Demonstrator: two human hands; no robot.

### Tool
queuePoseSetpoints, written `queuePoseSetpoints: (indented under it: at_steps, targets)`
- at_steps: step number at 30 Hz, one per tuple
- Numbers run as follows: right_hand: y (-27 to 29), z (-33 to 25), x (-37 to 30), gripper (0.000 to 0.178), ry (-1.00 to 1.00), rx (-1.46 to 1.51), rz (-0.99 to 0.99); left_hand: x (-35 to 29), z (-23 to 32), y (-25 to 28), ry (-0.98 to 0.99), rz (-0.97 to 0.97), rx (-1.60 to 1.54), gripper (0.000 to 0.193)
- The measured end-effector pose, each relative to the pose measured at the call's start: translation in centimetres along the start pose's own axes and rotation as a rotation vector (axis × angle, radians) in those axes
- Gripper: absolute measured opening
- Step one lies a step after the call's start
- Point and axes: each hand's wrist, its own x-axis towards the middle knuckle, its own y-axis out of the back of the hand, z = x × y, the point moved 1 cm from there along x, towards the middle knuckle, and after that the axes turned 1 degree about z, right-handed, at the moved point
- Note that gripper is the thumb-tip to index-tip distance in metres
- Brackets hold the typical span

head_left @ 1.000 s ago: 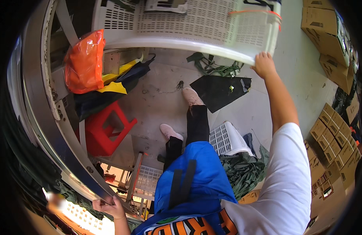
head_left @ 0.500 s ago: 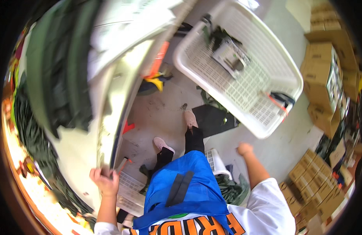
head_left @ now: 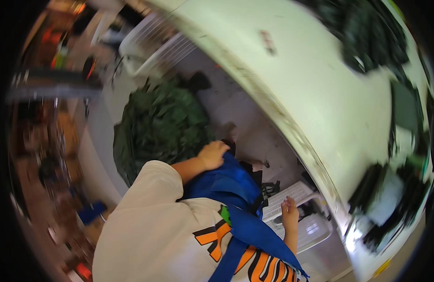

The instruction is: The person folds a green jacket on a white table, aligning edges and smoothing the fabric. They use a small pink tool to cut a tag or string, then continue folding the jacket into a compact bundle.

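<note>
My left hand [head_left: 214, 155] is over the blue apron [head_left: 226, 183] at my lap, its fingers loosely stretched and nothing in them. Just beyond it lies a big crumpled heap of dark green fabric [head_left: 163, 122]. On the other side, my right hand [head_left: 290, 207] hangs low between my body and the white table [head_left: 292, 70], fingers slightly bent and apart, with nothing seen in it. White plastic baskets [head_left: 315, 232] stand below that hand. The picture is somewhat blurred.
The table's long edge runs diagonally along my right side. Dark green fabric [head_left: 370, 40] lies at its far end, and bundled dark pieces [head_left: 386, 197] lie nearer. A white slatted basket [head_left: 153, 44] stands at the far left. Cluttered shelves and boxes [head_left: 66, 129] fill the left side.
My view has swung round: the table, on my left before, is now on my right. My left hand has come off the table edge. The green heap has come into view.
</note>
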Motion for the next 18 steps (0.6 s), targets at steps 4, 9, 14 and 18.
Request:
queuePoseSetpoints:
  at_steps: [4,9,14,18]
  targets:
    - [-2.3,-5.2,2.3,0.038,0.039,-0.290,-0.311,-8.1,-15.9,-1.4,0.803,0.095,0.018,0.072]
    - [-6.9,-12.1,8.2,0.038,0.103,-0.392,-0.487,-13.8,-24.6,-2.1,1.536,0.332,-0.092,0.110]
    - [-10.4,-17.2,12.8,0.034,0.026,-0.350,-0.570,-23.4,-36.7,-0.2,1.958,0.527,-0.009,0.123]
    - [-13.6,-20.0,15.9,0.031,0.098,-0.535,-0.652,-29.9,-44.0,-1.0,1.894,0.369,-0.333,0.052]
